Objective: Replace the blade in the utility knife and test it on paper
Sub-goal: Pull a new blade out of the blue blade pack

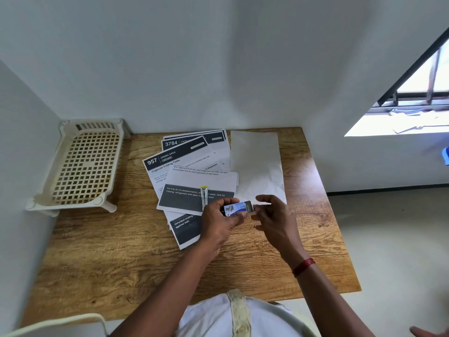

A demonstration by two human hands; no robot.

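L hand (220, 223): gripping a small blue-and-white blade pack (234, 208), fingers curling round it, holding it just above the table, near the front edge of the papers.
R hand (274, 220): thumb and forefinger pinching the grey end (249, 206) sticking out of the pack's right side; other fingers hanging loosely curled.
Utility knife (204, 197): lying untouched on the printed sheets, silver body w/ yellow tip pointing away from the person, just left of & behind the L hand; near end is hiding behind the L hand.
Blank paper (257, 161): lying flat on the table, right of the printed sheets, slightly creased; its near corner is sitting just behind the R hand.
Printed sheets (184, 161): overlapping in a loose fan, mid-table.
Table (121, 251): wood-grain top, standing in a wall corner.
Plastic tray (85, 166): cream, lattice-bottomed, sitting at the far-left corner, well apart from the hands.
R wrist: wearing a red thread (303, 266).
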